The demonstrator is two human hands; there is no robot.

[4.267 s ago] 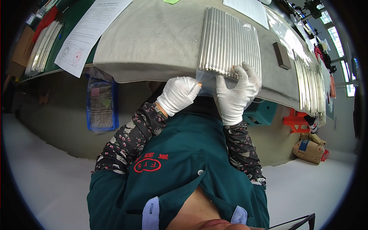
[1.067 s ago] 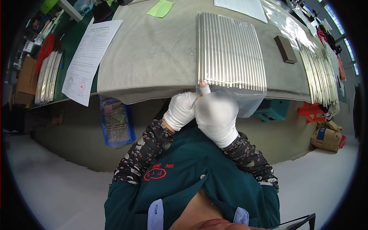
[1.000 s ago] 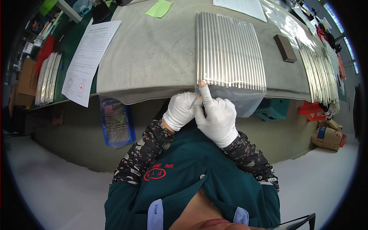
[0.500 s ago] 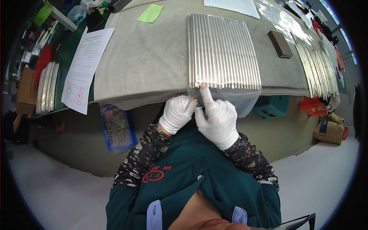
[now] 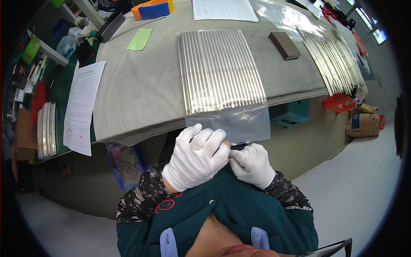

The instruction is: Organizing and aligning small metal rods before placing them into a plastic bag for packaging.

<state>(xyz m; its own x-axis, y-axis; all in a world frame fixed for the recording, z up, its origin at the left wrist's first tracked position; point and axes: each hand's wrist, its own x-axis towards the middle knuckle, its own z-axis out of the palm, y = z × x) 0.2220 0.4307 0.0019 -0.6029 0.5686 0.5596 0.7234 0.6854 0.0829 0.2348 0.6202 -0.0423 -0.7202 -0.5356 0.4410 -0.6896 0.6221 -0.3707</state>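
Observation:
A flat clear plastic bag [image 5: 246,122] lies on the grey-covered table with a row of slim silvery metal rods [image 5: 220,70] side by side in it. Its loose near end hangs over the table edge toward me. At that end my left hand [image 5: 195,160], in a white glove with a bare fingertip showing, has its fingers bent and closed. My right hand [image 5: 252,166], also gloved, is closed in a pinch against the left fingertips. Whatever lies between the fingers is hidden.
A brown block [image 5: 284,46] sits right of the bag, and more metal rods [image 5: 332,64] lie beyond it. At left are a printed sheet [image 5: 83,107] and a green paper slip [image 5: 139,39]. Below the table stand a blue basket [image 5: 127,165] and teal stool [image 5: 291,113].
My right index finger has left the rods' near ends and curled in. Both hands have come down closer to my body, uncovering more of the bag's loose end. The whole view has shifted.

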